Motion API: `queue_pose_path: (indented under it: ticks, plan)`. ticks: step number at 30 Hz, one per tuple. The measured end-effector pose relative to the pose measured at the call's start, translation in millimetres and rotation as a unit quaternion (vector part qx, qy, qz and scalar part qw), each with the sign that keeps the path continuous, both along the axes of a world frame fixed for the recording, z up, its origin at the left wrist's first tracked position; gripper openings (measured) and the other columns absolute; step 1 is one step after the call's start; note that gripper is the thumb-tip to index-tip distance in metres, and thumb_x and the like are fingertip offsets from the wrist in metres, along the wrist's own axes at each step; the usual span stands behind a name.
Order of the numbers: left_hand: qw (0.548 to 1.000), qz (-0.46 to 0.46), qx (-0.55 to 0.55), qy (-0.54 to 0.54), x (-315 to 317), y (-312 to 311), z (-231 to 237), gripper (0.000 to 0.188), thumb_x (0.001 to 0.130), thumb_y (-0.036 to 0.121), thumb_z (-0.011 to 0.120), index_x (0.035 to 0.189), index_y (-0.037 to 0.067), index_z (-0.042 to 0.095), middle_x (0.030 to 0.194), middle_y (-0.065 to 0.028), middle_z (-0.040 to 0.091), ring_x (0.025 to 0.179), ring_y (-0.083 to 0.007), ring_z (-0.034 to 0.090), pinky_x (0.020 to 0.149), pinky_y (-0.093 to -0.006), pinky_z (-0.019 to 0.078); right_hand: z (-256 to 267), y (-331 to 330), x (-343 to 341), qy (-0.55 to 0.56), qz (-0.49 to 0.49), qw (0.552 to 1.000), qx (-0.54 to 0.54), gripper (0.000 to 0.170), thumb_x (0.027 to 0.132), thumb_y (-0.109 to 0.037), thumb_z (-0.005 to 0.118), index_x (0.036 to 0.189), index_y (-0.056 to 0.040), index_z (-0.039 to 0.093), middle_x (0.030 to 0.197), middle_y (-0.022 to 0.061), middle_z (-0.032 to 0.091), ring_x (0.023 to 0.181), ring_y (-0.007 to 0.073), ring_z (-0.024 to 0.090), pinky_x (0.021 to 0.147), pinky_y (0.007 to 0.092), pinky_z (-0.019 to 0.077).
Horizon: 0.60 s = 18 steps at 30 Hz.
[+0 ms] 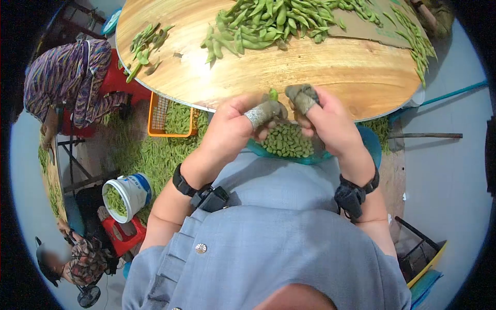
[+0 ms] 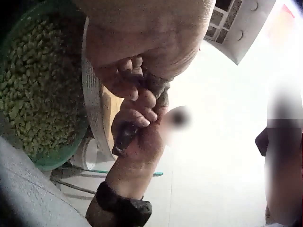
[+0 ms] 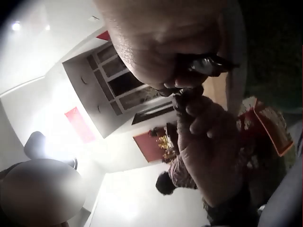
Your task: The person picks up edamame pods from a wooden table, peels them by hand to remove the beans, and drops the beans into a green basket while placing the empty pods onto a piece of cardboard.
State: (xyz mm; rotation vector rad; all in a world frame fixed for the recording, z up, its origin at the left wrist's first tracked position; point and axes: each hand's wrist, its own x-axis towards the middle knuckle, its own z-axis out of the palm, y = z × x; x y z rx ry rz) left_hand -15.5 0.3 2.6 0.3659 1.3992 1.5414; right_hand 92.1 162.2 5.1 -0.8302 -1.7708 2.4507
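Over the wooden table's near edge, my left hand pinches a green soybean pod between its wrapped thumb and fingers; the pod's tip pokes up. Close by on the right, my right hand has curled fingers and a dark wrapping on its thumb, with no pod showing in it. In the left wrist view the right hand's fingers fold in close to the left hand. Below both hands, a green basin at my lap holds shelled beans.
A large heap of pods lies on the round table, with a small pile at its left. An orange basket, a white bucket and loose pods are on the floor. Other people sit at left.
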Motion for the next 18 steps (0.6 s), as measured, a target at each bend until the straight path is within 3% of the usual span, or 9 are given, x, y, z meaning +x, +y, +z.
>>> queue_pose_path:
  ticks: [2,5,7,10,11,13,18]
  plan:
    - [0.997,0.011,-0.01,0.073,-1,-2,-3,0.016,0.093,0.016,0.057,0.097,0.005,0.067,0.074,0.0047,0.058,0.06,-0.0039,0.05,0.053,-0.0191,0.0395,2,4,12,-0.024,0.05,0.998,0.038,0.029,0.091,-0.013,0.052,0.118,-0.0011,0.051,0.074,0.0004,0.054,0.054,0.0061,0.049,0.048,0.0215,0.0399]
    - [0.997,0.008,-0.007,0.077,-2,-4,-2,0.016,0.093,0.015,0.057,0.097,0.005,0.067,0.075,0.005,0.058,0.061,-0.0033,0.048,0.053,-0.0189,0.0375,17,-4,25,-0.012,0.1,0.989,0.107,0.028,0.095,-0.01,0.045,0.12,-0.0001,0.05,0.082,0.0019,0.055,0.059,0.0066,0.05,0.051,0.0211,0.043]
    - [0.996,0.005,-0.008,0.085,-1,-6,-2,0.015,0.092,0.014,0.057,0.097,0.005,0.067,0.076,0.0051,0.059,0.062,-0.0031,0.047,0.054,-0.0188,0.037,19,-9,24,0.087,0.081,0.983,0.141,0.036,0.091,-0.003,0.041,0.127,0.0013,0.046,0.087,0.0043,0.058,0.062,0.0083,0.055,0.056,0.0214,0.0495]
    - [0.996,0.005,0.009,0.088,4,-5,1,0.014,0.091,0.013,0.058,0.097,0.004,0.067,0.077,0.0052,0.059,0.065,-0.0032,0.047,0.056,-0.019,0.0373,23,-11,21,0.085,0.093,0.985,0.114,0.032,0.085,-0.003,0.044,0.115,0.0013,0.052,0.084,0.0054,0.062,0.059,0.0089,0.058,0.052,0.0238,0.0518]
    - [0.996,0.007,0.027,0.082,5,-4,2,0.013,0.091,0.012,0.058,0.097,0.004,0.067,0.078,0.0053,0.059,0.067,-0.0034,0.048,0.058,-0.0194,0.0379,23,-10,20,0.087,0.092,0.985,0.114,0.032,0.085,-0.003,0.044,0.115,0.0013,0.052,0.084,0.0054,0.062,0.059,0.0089,0.058,0.052,0.0238,0.0518]
    - [0.995,-0.004,0.022,0.097,4,-5,0,0.013,0.091,0.011,0.058,0.097,0.003,0.066,0.078,0.0056,0.059,0.068,-0.004,0.049,0.06,-0.0207,0.0395,23,-8,20,0.055,0.149,0.98,0.123,0.047,0.084,0.002,0.04,0.131,0.0,0.045,0.089,0.003,0.06,0.06,0.0066,0.055,0.053,0.0194,0.0486]
    - [0.977,0.005,0.042,0.207,9,-1,-7,0.014,0.09,0.011,0.059,0.096,0.001,0.065,0.077,0.0054,0.059,0.071,-0.0078,0.054,0.062,-0.0254,0.0441,17,-7,21,0.044,0.135,0.985,0.1,0.049,0.084,0.002,0.041,0.133,-0.0027,0.046,0.087,0.0012,0.06,0.057,0.0039,0.051,0.048,0.0167,0.041]
